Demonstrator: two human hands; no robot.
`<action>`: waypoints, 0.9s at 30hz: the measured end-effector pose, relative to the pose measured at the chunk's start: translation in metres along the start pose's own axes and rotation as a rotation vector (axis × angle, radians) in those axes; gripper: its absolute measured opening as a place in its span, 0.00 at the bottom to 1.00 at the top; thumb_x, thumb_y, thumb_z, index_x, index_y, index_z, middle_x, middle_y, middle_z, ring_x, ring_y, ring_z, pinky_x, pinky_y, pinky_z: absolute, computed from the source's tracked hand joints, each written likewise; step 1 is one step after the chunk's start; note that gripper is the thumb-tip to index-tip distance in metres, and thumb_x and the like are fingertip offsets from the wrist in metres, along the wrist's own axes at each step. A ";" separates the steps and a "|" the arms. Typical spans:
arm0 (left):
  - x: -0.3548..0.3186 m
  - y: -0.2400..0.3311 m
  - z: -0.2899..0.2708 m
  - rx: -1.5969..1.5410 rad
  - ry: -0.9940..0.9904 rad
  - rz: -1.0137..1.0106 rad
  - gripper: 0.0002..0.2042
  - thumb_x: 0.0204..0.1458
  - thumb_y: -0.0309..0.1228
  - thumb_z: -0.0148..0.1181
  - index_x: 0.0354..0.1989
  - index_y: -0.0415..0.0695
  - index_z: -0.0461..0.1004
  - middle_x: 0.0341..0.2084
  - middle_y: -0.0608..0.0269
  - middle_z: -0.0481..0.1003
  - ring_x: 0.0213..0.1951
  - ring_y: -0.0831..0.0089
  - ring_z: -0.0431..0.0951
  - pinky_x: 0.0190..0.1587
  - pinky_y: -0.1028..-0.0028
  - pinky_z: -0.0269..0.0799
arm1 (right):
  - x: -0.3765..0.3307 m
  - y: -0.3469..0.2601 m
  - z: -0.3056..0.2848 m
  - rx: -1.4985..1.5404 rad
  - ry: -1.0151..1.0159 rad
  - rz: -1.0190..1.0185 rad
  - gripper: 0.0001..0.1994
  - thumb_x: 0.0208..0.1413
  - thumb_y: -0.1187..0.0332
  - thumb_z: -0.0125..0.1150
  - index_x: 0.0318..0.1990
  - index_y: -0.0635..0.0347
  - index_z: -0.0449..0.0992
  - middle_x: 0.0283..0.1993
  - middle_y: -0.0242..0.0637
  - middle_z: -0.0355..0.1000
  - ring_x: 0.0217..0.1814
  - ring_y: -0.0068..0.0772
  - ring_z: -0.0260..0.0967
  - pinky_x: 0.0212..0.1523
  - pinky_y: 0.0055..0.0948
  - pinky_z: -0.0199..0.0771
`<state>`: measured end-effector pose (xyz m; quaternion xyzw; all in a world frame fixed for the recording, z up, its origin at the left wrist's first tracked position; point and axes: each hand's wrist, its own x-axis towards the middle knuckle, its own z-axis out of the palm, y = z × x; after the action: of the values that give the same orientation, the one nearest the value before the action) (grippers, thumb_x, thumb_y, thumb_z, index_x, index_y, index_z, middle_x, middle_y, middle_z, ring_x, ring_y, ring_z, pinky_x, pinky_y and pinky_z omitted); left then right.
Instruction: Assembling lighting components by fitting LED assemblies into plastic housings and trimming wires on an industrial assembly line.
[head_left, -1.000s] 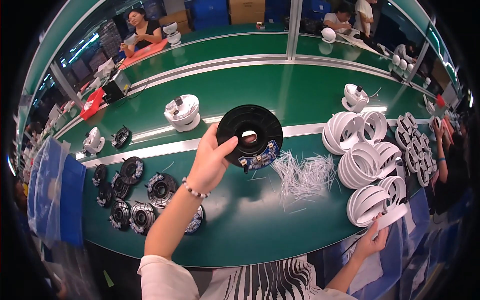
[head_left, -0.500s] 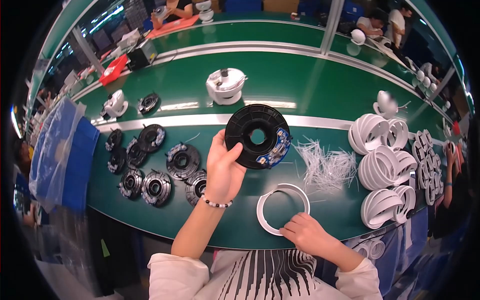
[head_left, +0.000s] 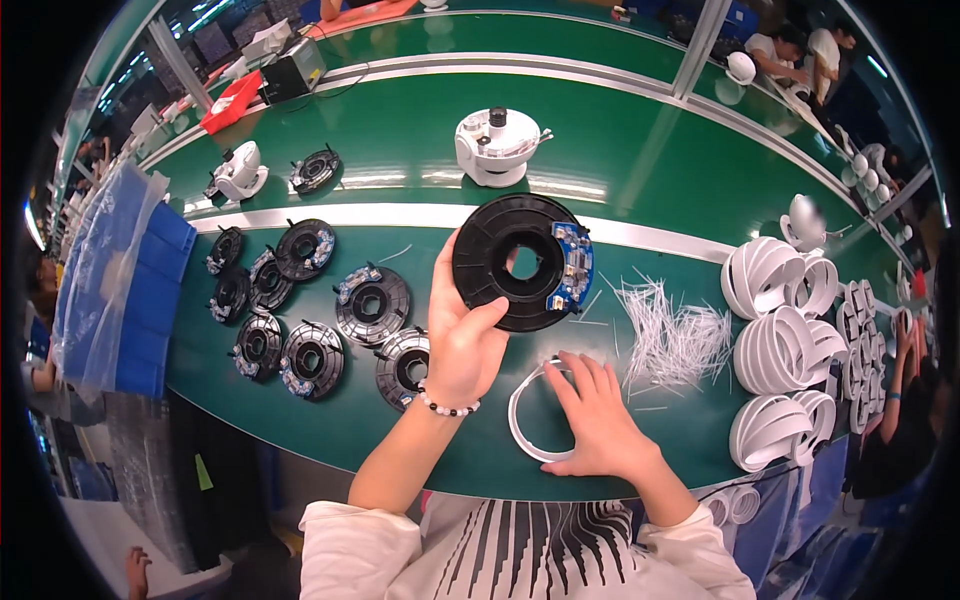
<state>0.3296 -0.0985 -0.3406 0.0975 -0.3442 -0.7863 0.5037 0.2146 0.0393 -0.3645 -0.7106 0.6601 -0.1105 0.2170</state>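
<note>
My left hand (head_left: 466,350) holds up a round black plastic base (head_left: 484,240) with a hole in its middle. The thumb lies on its face and the fingers are behind it. A blue circuit board (head_left: 575,265) sits along the right edge of this base. Lower down, a white plastic ring (head_left: 519,428) rests on the green bench. My right hand (head_left: 608,425) spans the ring's right side, the thumb at its near edge and the fingertips at its far edge. Part of the ring is hidden under that hand.
Several black bases (head_left: 372,303) with boards lie to the left. White plastic strips (head_left: 675,335) are heaped at the right, beside stacked white rings (head_left: 770,345). A white camera-like unit (head_left: 497,145) stands beyond the rail. Blue bins (head_left: 150,300) flank the bench; people work farther off.
My right hand has gone from pinching the ring's near right edge to spreading across its right side. The black base has turned slightly in my left hand. The whole view has shifted.
</note>
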 end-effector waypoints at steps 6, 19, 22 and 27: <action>-0.011 -0.020 -0.006 0.032 0.021 0.053 0.31 0.41 0.12 0.44 0.56 0.43 0.47 0.52 0.54 0.55 0.55 0.63 0.57 0.55 0.59 0.54 | 0.003 0.029 -0.010 1.173 0.752 -0.031 0.54 0.25 0.60 0.70 0.60 0.64 0.38 0.59 0.47 0.45 0.60 0.41 0.48 0.56 0.39 0.52; -0.010 -0.017 -0.027 -0.433 0.001 -0.596 0.31 0.49 0.54 0.35 0.54 0.43 0.54 0.49 0.52 0.61 0.51 0.55 0.61 0.49 0.50 0.60 | 0.043 -0.007 -0.032 0.448 0.583 -0.066 0.60 0.20 0.54 0.74 0.59 0.69 0.37 0.60 0.57 0.40 0.60 0.53 0.40 0.56 0.44 0.47; -0.009 -0.015 -0.027 -0.344 0.028 -0.573 0.28 0.49 0.52 0.36 0.52 0.43 0.57 0.47 0.51 0.63 0.48 0.55 0.64 0.46 0.49 0.63 | 0.048 -0.012 -0.035 0.360 0.625 -0.132 0.61 0.19 0.54 0.74 0.60 0.66 0.38 0.57 0.49 0.46 0.58 0.46 0.46 0.57 0.37 0.48; -0.009 -0.017 -0.023 -0.271 0.073 -0.510 0.26 0.49 0.50 0.36 0.51 0.43 0.59 0.46 0.53 0.63 0.48 0.58 0.65 0.47 0.53 0.64 | 0.056 -0.001 -0.045 0.462 0.511 -0.256 0.60 0.17 0.58 0.75 0.59 0.65 0.38 0.57 0.53 0.46 0.59 0.49 0.43 0.55 0.39 0.51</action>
<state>0.3328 -0.0967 -0.3709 0.1410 -0.1819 -0.9224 0.3103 0.2011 -0.0232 -0.3318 -0.6692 0.5563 -0.4570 0.1840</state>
